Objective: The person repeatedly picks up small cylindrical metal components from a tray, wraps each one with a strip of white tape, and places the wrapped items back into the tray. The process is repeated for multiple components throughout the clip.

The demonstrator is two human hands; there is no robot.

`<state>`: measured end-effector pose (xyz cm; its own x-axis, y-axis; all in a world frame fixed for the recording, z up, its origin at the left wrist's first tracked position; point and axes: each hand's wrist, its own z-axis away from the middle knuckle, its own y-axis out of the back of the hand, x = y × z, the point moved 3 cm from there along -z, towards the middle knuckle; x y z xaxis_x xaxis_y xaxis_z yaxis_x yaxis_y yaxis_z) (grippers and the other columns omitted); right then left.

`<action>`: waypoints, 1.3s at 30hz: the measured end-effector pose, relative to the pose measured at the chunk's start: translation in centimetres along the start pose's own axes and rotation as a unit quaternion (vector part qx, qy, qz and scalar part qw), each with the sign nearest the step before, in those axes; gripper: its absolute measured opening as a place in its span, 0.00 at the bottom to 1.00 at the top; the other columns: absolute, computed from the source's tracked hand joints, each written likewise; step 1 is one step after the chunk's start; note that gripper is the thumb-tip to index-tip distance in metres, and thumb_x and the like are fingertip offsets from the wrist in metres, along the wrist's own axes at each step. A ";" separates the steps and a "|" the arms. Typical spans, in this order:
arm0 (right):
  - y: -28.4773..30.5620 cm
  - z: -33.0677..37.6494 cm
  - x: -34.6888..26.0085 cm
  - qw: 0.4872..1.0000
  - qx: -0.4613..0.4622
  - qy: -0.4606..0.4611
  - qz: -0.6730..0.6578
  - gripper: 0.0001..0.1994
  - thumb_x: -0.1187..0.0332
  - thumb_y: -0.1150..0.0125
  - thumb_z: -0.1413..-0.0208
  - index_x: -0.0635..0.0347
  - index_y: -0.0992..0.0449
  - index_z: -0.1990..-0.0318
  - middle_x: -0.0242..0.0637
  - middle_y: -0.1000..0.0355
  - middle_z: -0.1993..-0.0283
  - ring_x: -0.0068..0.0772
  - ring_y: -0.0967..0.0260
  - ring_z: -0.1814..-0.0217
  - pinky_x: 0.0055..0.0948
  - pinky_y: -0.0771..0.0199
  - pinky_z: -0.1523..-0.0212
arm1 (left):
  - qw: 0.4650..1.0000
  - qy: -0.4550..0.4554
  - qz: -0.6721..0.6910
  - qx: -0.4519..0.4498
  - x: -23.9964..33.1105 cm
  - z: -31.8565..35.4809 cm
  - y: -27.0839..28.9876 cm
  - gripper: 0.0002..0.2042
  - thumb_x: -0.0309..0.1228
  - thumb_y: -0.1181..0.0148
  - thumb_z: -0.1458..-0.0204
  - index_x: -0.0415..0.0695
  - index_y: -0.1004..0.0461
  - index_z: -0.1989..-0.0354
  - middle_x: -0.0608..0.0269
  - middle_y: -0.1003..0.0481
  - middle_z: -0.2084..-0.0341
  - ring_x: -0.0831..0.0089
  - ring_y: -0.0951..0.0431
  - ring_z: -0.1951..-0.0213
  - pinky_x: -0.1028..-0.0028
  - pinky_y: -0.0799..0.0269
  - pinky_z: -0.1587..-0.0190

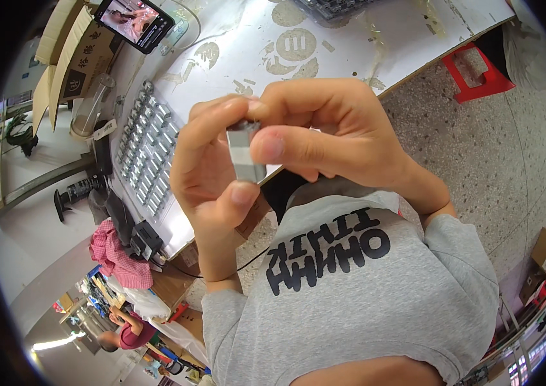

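Both hands are raised in front of my chest around a small grey block-like metal part (242, 161) with a paler band across it. My left hand (205, 154) grips it, the thumb at its lower end and the fingers bent round its upper end. My right hand (343, 125) is closed at the part's upper right; its thumb presses on the side and the index fingertip meets the left fingers at the top. The fingers partly hide the upper end of the part. To the left, a clear tray (170, 215) holds several rows of similar shiny metal pieces.
A phone (134, 24) with a lit screen stands at the table's far left, beside an open cardboard box (89, 61). Another filled tray (334, 8) is at the far edge. Right of the white table (234, 38) is a red stool (479, 74). A co-worker (134, 333) sits lower left.
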<state>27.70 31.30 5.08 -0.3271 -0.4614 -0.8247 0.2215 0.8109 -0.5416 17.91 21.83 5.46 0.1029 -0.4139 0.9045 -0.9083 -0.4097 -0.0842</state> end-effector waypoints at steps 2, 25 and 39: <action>0.5 -0.2 1.0 0.999 0.012 0.007 0.032 0.08 0.67 0.45 0.48 0.64 0.29 0.70 0.22 0.40 0.84 0.08 0.48 0.84 0.10 0.53 0.85 | 0.995 0.029 -0.091 0.031 0.4 0.2 0.0 0.27 0.35 0.39 0.63 0.34 0.35 0.53 0.50 0.33 0.59 0.66 0.34 0.57 0.70 0.41 0.53; 0.4 0.6 -1.4 0.993 -0.012 -0.001 0.117 0.05 0.72 0.42 0.53 0.63 0.30 0.73 0.27 0.34 0.77 0.11 0.40 0.76 0.12 0.44 0.76 | 0.938 -0.073 -0.338 -0.022 3.6 -0.8 -0.1 0.23 0.26 0.31 0.78 0.36 0.28 0.66 0.58 0.26 0.70 0.70 0.28 0.68 0.75 0.32 0.65; 0.2 0.7 -1.3 0.980 0.007 0.026 0.197 0.02 0.76 0.47 0.52 0.65 0.31 0.73 0.26 0.36 0.79 0.10 0.43 0.78 0.13 0.47 0.78 | 0.933 -0.082 -0.351 -0.020 3.5 -0.7 0.0 0.22 0.26 0.32 0.75 0.36 0.28 0.65 0.57 0.27 0.70 0.70 0.28 0.69 0.76 0.31 0.66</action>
<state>28.80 31.79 5.97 -0.2602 -0.0932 -0.9610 0.3536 0.9170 -0.1847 18.00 20.93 8.86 0.7351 -0.1747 0.6551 -0.6079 -0.5976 0.5228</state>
